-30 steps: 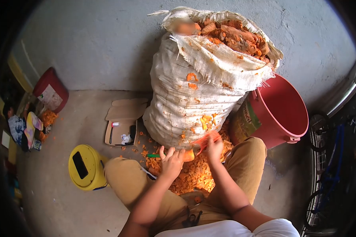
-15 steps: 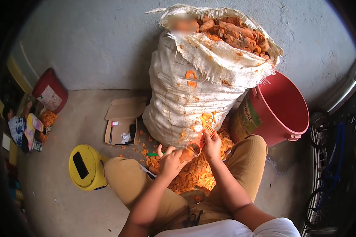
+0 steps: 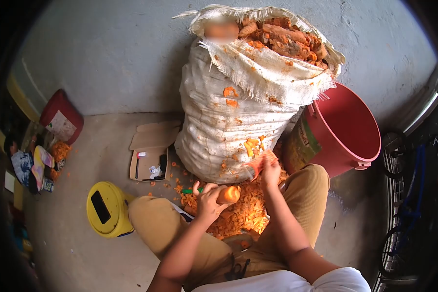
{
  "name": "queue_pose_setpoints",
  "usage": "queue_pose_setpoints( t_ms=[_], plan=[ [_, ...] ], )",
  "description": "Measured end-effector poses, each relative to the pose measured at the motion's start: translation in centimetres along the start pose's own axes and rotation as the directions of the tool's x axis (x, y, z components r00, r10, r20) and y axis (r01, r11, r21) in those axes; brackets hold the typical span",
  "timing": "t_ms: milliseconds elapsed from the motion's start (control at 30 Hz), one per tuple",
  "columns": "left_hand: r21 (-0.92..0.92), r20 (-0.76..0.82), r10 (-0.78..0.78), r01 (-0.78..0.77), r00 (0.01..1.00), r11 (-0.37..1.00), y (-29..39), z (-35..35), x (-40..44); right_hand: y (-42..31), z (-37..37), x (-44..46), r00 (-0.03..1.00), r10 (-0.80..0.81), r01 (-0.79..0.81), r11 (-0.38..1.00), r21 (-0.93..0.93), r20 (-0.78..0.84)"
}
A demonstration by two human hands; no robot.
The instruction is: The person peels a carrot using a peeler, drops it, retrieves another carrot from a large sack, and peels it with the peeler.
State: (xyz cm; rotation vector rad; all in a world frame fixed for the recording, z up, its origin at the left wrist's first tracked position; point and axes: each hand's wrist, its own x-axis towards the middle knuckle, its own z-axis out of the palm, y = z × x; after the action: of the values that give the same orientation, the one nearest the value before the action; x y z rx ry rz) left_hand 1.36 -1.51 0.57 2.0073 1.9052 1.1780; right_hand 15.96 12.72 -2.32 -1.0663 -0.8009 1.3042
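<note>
In my left hand (image 3: 208, 202) is a carrot (image 3: 228, 195), its bright orange cut end facing up and to the right. My right hand (image 3: 271, 175) is closed around an orange-red plastic peeler (image 3: 259, 164), which is blurred and sits close to the lower front of the sack. Carrot and peeler are apart. Between my legs, under both hands, lies a heap of orange peelings (image 3: 241, 219). A large white woven sack (image 3: 219, 112) stands just beyond my hands, filled at the top with unpeeled, dirty carrots (image 3: 287, 41).
A red bucket (image 3: 301, 155) leans beside the sack on the right. To the left are an open cardboard box (image 3: 144, 166) and a yellow bucket (image 3: 119, 221) with a phone (image 3: 100, 207) on its lid. A bicycle (image 3: 399, 204) stands at far right.
My right hand has moved the peeler away from the carrot, up and to the right. The carrot has turned in my left hand, so its bright end shows more.
</note>
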Motion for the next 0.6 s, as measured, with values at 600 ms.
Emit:
queue_pose_setpoints(
  t_ms=[600],
  plan=[
    [-0.062,0.012,-0.026,0.027,1.000,0.998,-0.3,0.7,0.0,2.3,-1.0,0.9,0.999,0.043,-0.043,0.993,0.107,-0.002]
  ],
)
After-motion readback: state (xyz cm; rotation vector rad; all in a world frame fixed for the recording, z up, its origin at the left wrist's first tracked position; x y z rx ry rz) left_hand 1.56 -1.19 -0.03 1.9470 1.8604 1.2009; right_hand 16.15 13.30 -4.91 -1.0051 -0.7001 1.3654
